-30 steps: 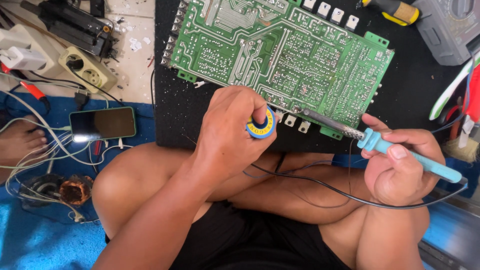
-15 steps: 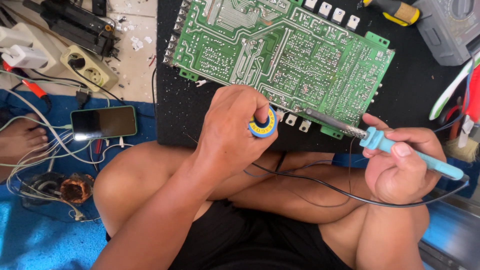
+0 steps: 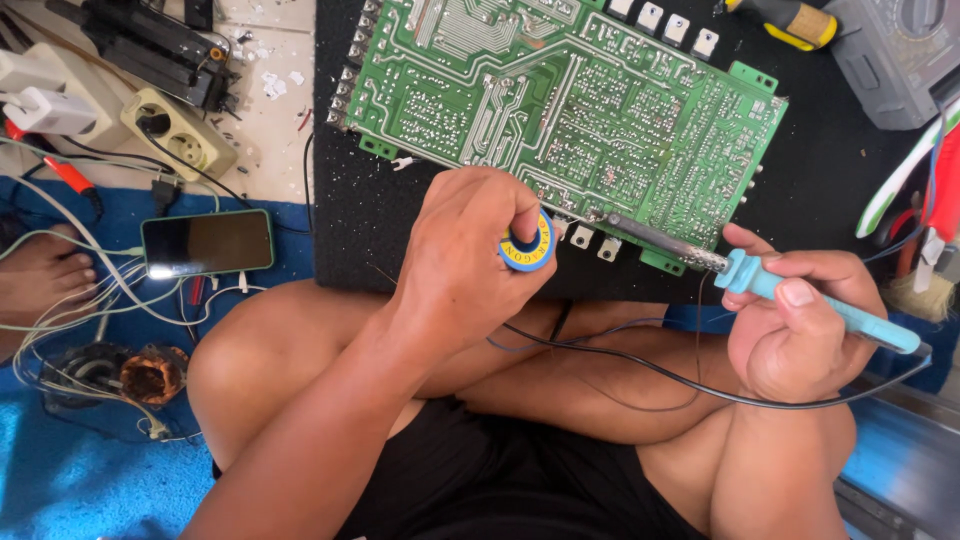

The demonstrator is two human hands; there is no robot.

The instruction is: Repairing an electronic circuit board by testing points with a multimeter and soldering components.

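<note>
A large green circuit board (image 3: 560,110) lies solder side up on a black mat (image 3: 820,210) in front of my crossed legs. My left hand (image 3: 470,250) grips a small blue and yellow solder spool (image 3: 528,247) right at the board's near edge. My right hand (image 3: 800,325) holds a light blue soldering iron (image 3: 830,305). Its metal shaft (image 3: 655,240) slants up and left, and its tip touches the board's near edge beside the spool. The iron's black cord (image 3: 640,370) runs across my legs.
A phone (image 3: 207,243) lies on blue cloth at the left among white cables, with a power strip (image 3: 180,135) behind it. A copper coil (image 3: 152,375) sits lower left. A grey multimeter (image 3: 900,55) and a yellow-handled screwdriver (image 3: 790,20) lie at the top right.
Both hands stay almost still; the iron's tip remains at the board's near edge beside the spool.
</note>
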